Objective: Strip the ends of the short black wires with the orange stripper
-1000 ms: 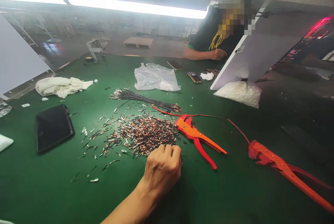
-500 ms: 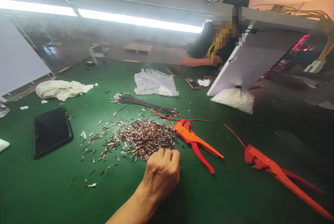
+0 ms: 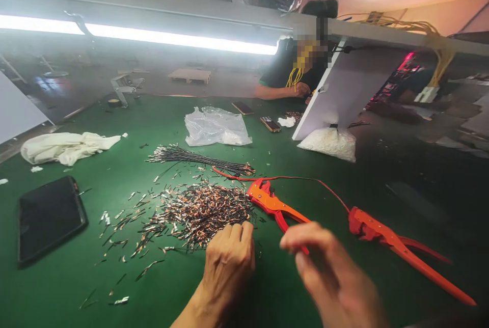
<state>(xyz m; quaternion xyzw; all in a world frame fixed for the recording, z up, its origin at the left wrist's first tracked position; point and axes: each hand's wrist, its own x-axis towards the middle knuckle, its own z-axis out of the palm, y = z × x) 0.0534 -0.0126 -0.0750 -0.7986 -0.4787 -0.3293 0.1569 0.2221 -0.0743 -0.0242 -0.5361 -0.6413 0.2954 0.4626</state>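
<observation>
My left hand rests knuckles-up on the green table, its fingers curled down at the near edge of a heap of short copper-tipped wire pieces; what the fingertips hold is hidden. My right hand hovers at the lower right, blurred, with thumb and forefinger pointing left over the handles of an orange wire stripper. A bundle of longer black wires lies behind the heap. A thin red wire runs from it to a second orange stripper.
A black phone lies at the left, a white cloth behind it. A clear plastic bag, two phones and a bag of white parts sit farther back. Another person works across the table behind a tilted white board.
My right hand has come into view from the lower right, above the stripper handles. The camera has tilted up and turned right. My left hand stays at the heap's edge.
</observation>
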